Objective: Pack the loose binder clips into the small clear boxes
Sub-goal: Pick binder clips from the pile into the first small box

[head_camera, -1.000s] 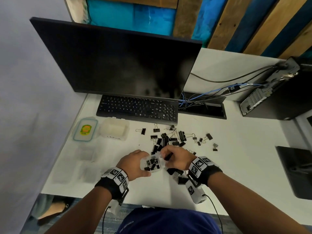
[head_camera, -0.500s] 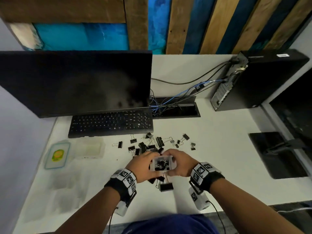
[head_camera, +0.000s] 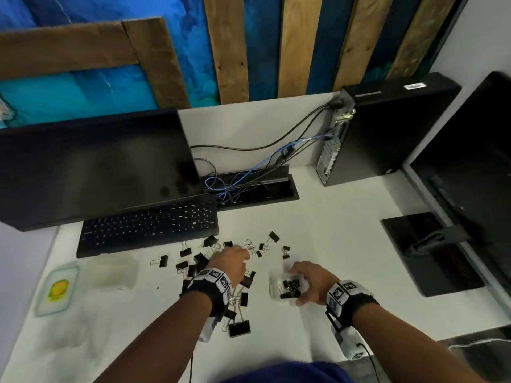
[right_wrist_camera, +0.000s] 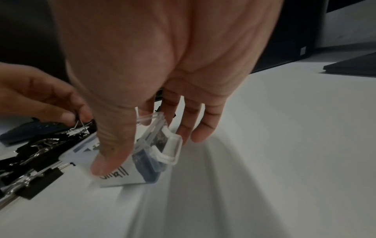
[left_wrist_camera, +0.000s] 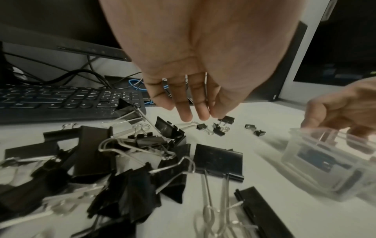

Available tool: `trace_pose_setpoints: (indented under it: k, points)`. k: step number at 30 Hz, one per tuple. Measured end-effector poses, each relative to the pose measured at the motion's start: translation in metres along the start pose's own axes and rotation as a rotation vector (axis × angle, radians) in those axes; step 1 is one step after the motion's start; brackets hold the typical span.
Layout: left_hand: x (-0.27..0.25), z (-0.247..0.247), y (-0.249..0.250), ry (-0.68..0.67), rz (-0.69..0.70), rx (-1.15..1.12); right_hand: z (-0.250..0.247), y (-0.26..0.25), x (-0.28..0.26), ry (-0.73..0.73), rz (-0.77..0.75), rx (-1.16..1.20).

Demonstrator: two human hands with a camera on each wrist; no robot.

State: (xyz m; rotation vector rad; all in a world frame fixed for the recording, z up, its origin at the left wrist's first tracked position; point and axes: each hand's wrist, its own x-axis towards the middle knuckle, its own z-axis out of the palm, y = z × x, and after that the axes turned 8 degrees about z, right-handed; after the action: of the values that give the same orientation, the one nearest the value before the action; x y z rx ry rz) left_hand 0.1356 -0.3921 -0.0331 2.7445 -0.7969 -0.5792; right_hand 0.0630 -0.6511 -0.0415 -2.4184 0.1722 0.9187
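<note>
Black binder clips of mixed sizes lie in a pile on the white desk, in front of the keyboard; the pile fills the left wrist view. My left hand reaches over its far side. In the right wrist view its thumb and forefinger pinch the wire handle of a small clip. My right hand grips a small clear box with several clips inside, just right of the pile. The thumb lies on the label of the tilted box and the fingers on its far side.
A keyboard and monitor stand behind the pile. A larger clear container and a lid with a yellow label lie at the left. A computer tower and a second monitor's stand are at the right.
Both hands held the box together over the pile. Now the left hand has let go and reached into the clips, and the right hand has carried the box to the right.
</note>
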Motion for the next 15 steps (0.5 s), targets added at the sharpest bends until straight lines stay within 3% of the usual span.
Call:
trace_pose_setpoints:
  k: [4,8,15]
  points:
    - [0.025,0.003,0.011,-0.069,-0.058,0.011,-0.005,0.008,0.007,-0.009,-0.044,0.014]
    - [0.039,0.010,0.023,-0.171,-0.117,0.162,-0.007,0.021,0.013,-0.021,-0.080,0.046]
    - [0.043,0.019,0.035,-0.176,-0.197,0.261,-0.009,0.032,0.019,-0.046,-0.132,0.060]
